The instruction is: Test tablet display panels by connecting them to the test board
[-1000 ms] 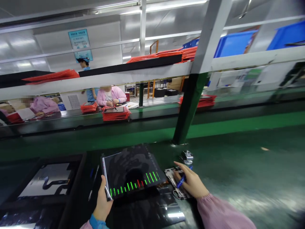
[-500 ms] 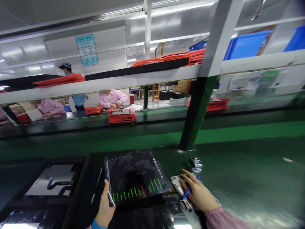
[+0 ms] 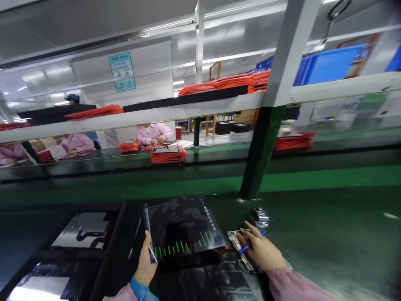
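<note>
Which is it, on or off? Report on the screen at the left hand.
On: the screen in the left hand shows glowing green and red bars and white icons.

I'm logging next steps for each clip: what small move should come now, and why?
Probably steady the lit screen with the left hand for a look: that hand already grips its left edge, green and red bars show on it, and the right hand holds a blue pen.
</note>
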{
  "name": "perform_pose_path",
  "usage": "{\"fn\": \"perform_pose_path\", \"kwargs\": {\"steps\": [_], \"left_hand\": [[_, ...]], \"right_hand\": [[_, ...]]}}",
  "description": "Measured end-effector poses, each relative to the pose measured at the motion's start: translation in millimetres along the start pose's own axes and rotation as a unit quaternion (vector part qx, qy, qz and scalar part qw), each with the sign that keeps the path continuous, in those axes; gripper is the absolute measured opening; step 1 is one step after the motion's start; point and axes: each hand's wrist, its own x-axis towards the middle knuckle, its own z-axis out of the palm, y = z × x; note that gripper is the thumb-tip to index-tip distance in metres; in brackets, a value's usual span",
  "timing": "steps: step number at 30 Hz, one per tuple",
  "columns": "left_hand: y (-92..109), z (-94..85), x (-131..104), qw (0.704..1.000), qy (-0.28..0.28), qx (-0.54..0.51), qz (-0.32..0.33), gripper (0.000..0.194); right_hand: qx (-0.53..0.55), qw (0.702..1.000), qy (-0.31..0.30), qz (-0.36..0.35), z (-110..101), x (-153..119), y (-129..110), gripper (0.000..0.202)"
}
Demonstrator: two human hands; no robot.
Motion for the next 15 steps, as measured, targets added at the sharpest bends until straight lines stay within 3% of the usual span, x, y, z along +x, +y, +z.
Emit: {"fn": "perform_pose_path", "kwargs": {"steps": [3,6,10,12,15], "left_hand": [[-0.2,-2.9,4.1,1.0,-0.002,0.009,0.027,0.04],[-1.6,-8.3,7.8,0.997,0.005,0.044,0.065,0.039],[-1.9,-16.7,5.2,0.984,-0.033,0.134,0.109,0.06],[0.6,-21.7,1.2,0.968,-0.044,0.207,0.135,0.062],[8.4,-25.9,-8.3,0.936,-0.071,0.31,0.152,0.047]], "right_hand": [[0.082,0.996,-0.01,0.028,-14.0,7.7,-18.8,0.045],[0.166,0.986,-0.018,0.004,-29.7,8.9,-49.1,0.054],[0.367,0.925,-0.06,-0.072,-55.0,-8.2,-95.4,0.053],[0.367,0.923,-0.058,-0.097,-65.0,-23.8,-107.1,0.04],[0.365,0.923,-0.049,-0.116,-68.8,-52.3,-103.4,0.033]]}}
